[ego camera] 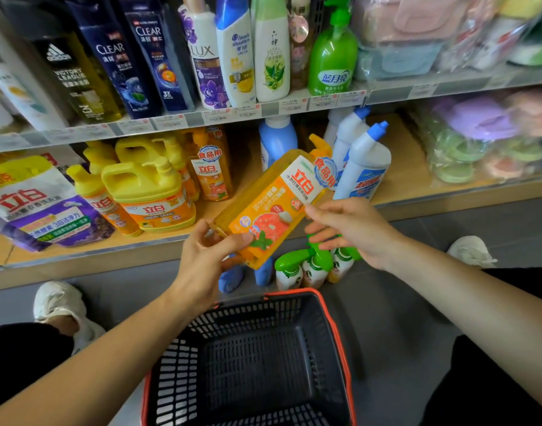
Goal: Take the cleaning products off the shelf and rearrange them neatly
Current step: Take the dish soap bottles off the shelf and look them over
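Note:
An orange dish-soap bottle [276, 204] with a pump top is tilted in the air in front of the lower shelf [417, 192]. My left hand [208, 256] grips its base, thumb across the label. My right hand [352, 229] touches the bottle's right side with loosely bent fingers. On the lower shelf stand yellow detergent jugs [150, 186], another orange bottle [213, 170], a blue bottle [277, 142] and white toilet-cleaner bottles [362, 164]. Green-capped spray bottles [312, 265] and blue bottles [233, 278] stand on the floor below my hands.
A black basket with an orange rim [340, 342] sits on the floor between my knees, nothing inside. A detergent pouch [42, 207] lies at the shelf's left. The upper shelf holds shampoo bottles [159, 56]. White shoes [59, 302] flank the basket.

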A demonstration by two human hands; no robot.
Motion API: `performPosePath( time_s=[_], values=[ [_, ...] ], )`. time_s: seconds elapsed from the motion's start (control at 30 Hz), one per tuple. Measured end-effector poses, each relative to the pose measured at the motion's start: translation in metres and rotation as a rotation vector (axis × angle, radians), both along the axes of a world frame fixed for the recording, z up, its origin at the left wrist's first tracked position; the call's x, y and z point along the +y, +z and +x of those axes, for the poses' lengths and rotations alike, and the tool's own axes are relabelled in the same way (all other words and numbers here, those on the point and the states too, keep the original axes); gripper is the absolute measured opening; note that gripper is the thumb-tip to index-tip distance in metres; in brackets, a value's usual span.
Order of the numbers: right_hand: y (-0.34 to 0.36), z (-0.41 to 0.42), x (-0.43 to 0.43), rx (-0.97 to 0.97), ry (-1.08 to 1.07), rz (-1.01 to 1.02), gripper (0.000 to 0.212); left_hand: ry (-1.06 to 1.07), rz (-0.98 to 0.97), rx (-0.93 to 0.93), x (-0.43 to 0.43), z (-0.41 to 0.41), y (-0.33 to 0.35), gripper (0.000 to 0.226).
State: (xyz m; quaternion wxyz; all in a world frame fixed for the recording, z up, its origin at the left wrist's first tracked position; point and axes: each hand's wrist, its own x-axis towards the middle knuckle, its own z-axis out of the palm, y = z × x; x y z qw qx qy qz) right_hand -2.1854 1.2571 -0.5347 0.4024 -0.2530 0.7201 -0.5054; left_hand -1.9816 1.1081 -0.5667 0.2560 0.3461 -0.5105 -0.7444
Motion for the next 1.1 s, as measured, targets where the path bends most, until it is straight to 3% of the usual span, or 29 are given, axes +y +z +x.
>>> performPosePath(
  time_s=[0.1, 0.23, 0.3, 0.47, 0.7, 0.87, 1.1],
  values=[
    [-0.001, 0.001, -0.001, 0.508, -0.025, -0.146, 0.025, 0.025, -0.145, -0.061, -0.005, 0.002, 0.002, 0.04],
    [0.009, 0.004, -0.004, 1.137, 0.255, -0.207, 0.079, -0.02, -0.39, -0.12, -0.001, 0.002, 0.017, 0.047],
    [0.013, 0.003, -0.005, 1.295, 0.387, -0.106, 0.099, -0.087, -0.509, -0.133, 0.002, 0.0, 0.027, 0.05],
    [0.014, 0.002, 0.0, 1.041, 0.535, 0.052, 0.113, -0.278, -0.761, -0.161, 0.01, -0.003, 0.049, 0.06],
    [-0.001, 0.006, 0.003, 0.817, 0.47, -0.03, 0.097, -0.34, -0.75, -0.094, 0.021, -0.007, 0.045, 0.083],
    [-0.004, 0.004, 0.002, 0.666, 0.374, -0.098, 0.098, -0.358, -1.146, 0.011, 0.024, -0.004, 0.041, 0.052],
    [-0.006, 0.01, -0.001, 0.544, 0.319, -0.16, 0.088, -0.263, -1.306, 0.093, 0.022, 0.0, 0.031, 0.041]
  ],
)
